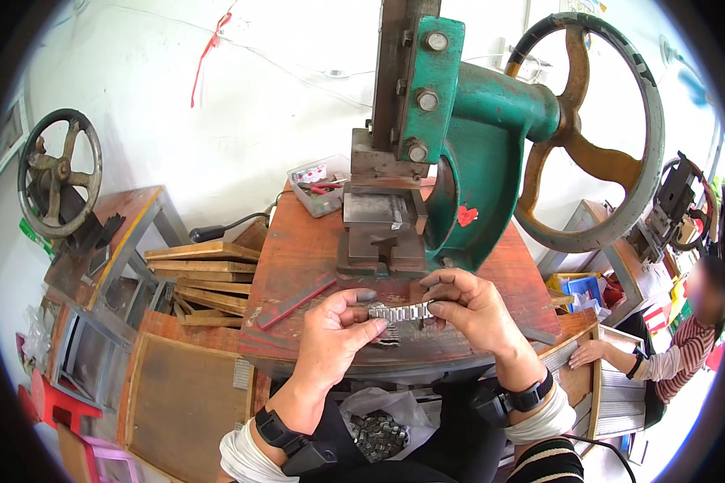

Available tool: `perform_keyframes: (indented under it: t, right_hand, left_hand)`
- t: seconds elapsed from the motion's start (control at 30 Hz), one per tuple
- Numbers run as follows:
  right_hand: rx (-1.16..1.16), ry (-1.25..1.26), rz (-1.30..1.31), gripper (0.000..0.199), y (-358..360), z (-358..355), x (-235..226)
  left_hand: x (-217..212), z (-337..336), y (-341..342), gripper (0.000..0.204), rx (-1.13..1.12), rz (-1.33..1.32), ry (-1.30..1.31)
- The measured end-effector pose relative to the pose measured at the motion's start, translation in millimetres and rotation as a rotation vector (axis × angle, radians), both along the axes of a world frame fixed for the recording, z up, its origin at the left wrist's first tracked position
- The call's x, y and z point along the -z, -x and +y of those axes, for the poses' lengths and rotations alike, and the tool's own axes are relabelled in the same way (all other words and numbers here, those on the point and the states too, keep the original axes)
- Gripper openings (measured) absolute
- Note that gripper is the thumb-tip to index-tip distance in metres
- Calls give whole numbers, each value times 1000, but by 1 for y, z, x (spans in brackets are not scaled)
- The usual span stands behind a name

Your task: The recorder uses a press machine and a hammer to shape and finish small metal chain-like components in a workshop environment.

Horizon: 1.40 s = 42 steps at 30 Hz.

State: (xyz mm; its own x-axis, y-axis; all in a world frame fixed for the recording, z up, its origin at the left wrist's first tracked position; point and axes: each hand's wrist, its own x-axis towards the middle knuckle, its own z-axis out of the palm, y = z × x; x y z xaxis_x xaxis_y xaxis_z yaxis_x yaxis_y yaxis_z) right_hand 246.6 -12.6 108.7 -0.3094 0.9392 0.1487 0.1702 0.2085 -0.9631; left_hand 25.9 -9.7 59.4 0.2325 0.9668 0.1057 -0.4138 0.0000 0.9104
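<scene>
A silver metal watch band [400, 312] stretches between my two hands, just above the front of the wooden table. My left hand [330, 332] pinches its left end between thumb and fingers. On the other end, my right hand [469, 308] closes its thumb and fingertips. Beneath the band lie a few more metal link pieces [389, 335] on the table, partly hidden. Right behind my hands stands a green hand press [491, 173] with a steel die block [385, 245] under its ram. The fingertips of both hands look dark with grime.
A red flat bar [296, 302] lies left on the tabletop [286, 241]; a clear plastic bin [321, 193] with tools stands behind. Below is a bag of metal links [379, 435]. Wooden trays [187, 394] are at left. At right, another person's hand [590, 352] touches a tray.
</scene>
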Motion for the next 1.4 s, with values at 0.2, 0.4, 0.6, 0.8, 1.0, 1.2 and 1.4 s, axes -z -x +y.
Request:
perform_keyframes:
  t: [0.2,0.4,0.6,0.8,1.0,1.2,1.4]
  right_hand:
    - [11,-8,23,29,1,-1,10]
    - [-248,10,-554,26,-2,-39,60]
    - [59,-574,-517,19,16,-7,71]
    - [74,-591,-718,25,37,56,89]
    - [27,-277,-685,26,39,63,75]
    - [-5,-141,-700,24,41,67,68]
    - [74,-164,-489,21,43,63,70]
  left_hand:
    - [3,-8,0,34,-19,-45,-2]
    - [57,-58,20,15,72,771,-243]
    - [60,-28,23,9,-639,1055,-780]
    - [63,35,23,10,-443,1031,-622]
    - [68,34,30,12,-415,948,-652]
    - [69,41,29,13,-410,953,-562]
    - [55,45,23,20,-346,990,-561]
